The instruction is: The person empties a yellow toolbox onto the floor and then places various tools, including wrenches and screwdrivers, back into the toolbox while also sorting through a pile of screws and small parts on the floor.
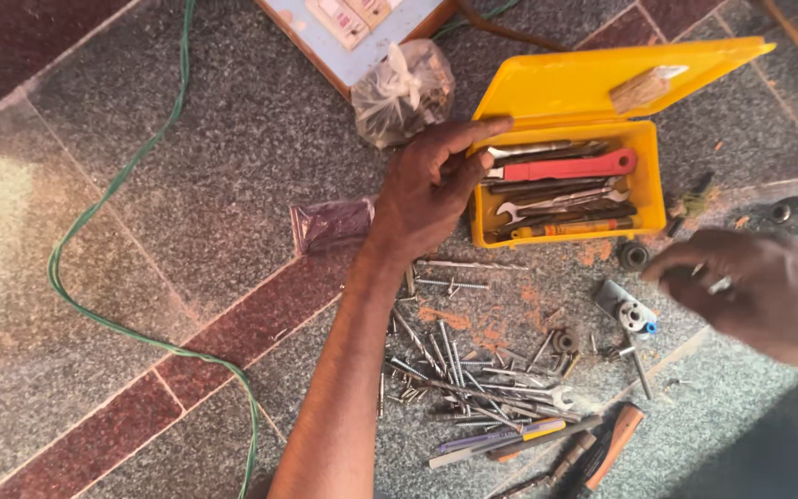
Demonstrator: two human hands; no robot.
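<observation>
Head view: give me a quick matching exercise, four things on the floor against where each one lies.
Things:
1. Yellow plastic toolbox
2. Green electric cable
3. Knotted clear plastic bag
4. Pile of loose metal screws and bits

Places:
A. Curving across the stone floor at far left
B. Below the left hand, right of the forearm
C. Open, lid up, just right of the left hand
D. Above the left hand, against the white switchboard

Pairs: 1-C, 2-A, 3-D, 4-B
</observation>
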